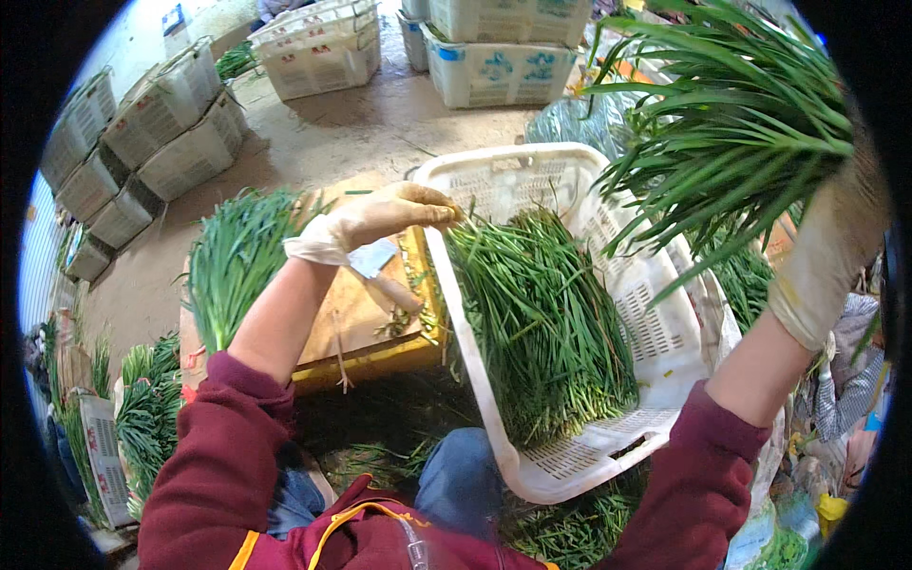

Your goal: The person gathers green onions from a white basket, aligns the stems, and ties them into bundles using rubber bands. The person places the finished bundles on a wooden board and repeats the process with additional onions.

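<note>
My left hand (388, 214), in a pale thin glove, grips the left rim of a white plastic crate (467, 335) near its far corner. Inside the crate lies a thick layer of green garlic chives (534, 328), cut ends towards me. At upper right my gloved right hand (848, 221) holds up a large bunch of chives (748, 128), its leaves fanning left over the crate's far right side. Beyond my left forearm, another chive bunch (242, 263) rests on a wooden board (324, 320). A cleaver (374, 258) lies there too, below my left hand.
The board sits on a yellow box (370, 377). Stacked crates stand at far left (164, 121) and at the back (502, 68). Bundled greens (146, 406) stand at left. Loose leaves (570, 524) litter the floor. A person's checked sleeve (841, 399) shows at right.
</note>
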Demonstrator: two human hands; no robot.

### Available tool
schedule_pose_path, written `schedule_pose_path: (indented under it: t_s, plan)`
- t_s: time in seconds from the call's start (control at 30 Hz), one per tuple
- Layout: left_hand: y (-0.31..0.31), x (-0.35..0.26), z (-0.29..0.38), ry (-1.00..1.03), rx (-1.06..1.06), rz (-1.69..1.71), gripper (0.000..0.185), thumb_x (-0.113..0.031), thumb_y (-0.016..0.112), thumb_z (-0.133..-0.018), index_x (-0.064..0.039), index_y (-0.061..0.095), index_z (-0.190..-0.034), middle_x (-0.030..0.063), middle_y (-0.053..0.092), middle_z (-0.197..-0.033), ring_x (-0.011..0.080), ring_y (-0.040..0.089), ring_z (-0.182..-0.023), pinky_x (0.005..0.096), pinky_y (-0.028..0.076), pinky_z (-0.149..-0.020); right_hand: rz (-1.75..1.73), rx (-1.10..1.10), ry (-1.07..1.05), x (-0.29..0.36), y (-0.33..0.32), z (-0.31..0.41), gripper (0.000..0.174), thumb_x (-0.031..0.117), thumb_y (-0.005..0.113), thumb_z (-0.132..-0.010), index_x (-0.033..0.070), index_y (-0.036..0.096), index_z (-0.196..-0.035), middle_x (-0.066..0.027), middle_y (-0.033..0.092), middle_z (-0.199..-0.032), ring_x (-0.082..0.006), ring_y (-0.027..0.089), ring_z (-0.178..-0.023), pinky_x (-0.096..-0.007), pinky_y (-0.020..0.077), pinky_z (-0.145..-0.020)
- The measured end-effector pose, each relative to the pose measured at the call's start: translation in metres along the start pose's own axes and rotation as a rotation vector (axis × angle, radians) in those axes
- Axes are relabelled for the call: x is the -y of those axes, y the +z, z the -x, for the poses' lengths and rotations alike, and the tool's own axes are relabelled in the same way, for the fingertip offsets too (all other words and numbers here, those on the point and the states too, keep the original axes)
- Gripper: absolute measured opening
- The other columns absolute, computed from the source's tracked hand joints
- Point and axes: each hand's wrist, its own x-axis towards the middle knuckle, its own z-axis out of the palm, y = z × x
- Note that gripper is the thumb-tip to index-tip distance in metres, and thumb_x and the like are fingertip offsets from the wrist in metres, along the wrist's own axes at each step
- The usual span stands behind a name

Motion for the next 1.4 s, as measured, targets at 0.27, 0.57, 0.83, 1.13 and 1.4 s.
schedule_pose_path:
  t_s: [0.27, 0.57, 0.83, 1.13, 1.4]
  plan:
    - [-0.043, -0.111, 0.153, 0.308, -0.333, 0.54, 0.047, -0.03, 0.056, -0.092, 0.003, 0.054, -0.125, 0.0157, 0.061, -0.12, 0.0218, 0.059, -0.107, 0.0337, 0.043, -0.096, 0.384, 0.026, -0.57, 0.102, 0.06, -0.03, 0.022, 0.017, 0.075, -0.076, 0.006, 0.068, -0.094, -0.0065, 0.064, -0.099, -0.0195, 0.061, -0.089, -0.0339, 0.0491, -0.079]
    - [-0.003, -0.152, 0.277, 0.619, -0.507, 0.517, 0.057, -0.048, 0.05, -0.092, 0.005, 0.062, -0.11, 0.0154, 0.068, -0.096, 0.0218, 0.066, -0.087, 0.0322, 0.05, -0.081, -0.698, -0.03, 0.348, 0.232, 0.041, 0.014, 0.049, 0.013, 0.078, -0.068, 0.004, 0.054, -0.11, -0.0072, 0.06, -0.097, -0.019, 0.061, -0.087, -0.0354, 0.0522, -0.083]
    - [0.047, -0.174, 0.327, 0.35, 0.3, 1.066, 0.093, -0.075, 0.033, -0.084, 0.004, 0.043, -0.131, 0.024, 0.055, -0.126, 0.0303, 0.056, -0.115, 0.0447, 0.042, -0.098, -1.08, 0.572, 0.231, 0.348, 0.069, 0.068, 0.046, 0.028, 0.072, -0.078, 0.009, 0.055, -0.117, -0.0066, 0.059, -0.112, -0.0189, 0.058, -0.103, -0.0378, 0.0476, -0.091]
    - [0.153, 0.048, 0.339, -0.234, -0.067, 1.592, 0.034, -0.047, 0.062, -0.087, -0.019, 0.058, -0.068, -0.0027, 0.054, -0.056, 0.0143, 0.053, -0.044, 0.029, 0.045, -0.039, -0.677, 1.397, -0.935, 0.373, 0.085, 0.318, 0.023, 0.024, 0.059, -0.07, 0.012, 0.055, -0.09, -0.0053, 0.056, -0.087, -0.0248, 0.057, -0.09, -0.0385, 0.0443, -0.086]
    - [0.221, 0.118, 0.329, -0.391, -0.037, 1.873, 0.029, -0.024, 0.064, -0.085, -0.008, 0.063, -0.109, 0.0075, 0.068, -0.086, 0.0201, 0.065, -0.069, 0.0359, 0.056, -0.062, -0.556, 1.574, -0.28, 0.344, -0.021, 0.389, 0.065, 0.015, 0.066, -0.067, 0.011, 0.049, -0.13, -0.0147, 0.052, -0.128, -0.0321, 0.044, -0.125, -0.0464, 0.0312, -0.109]
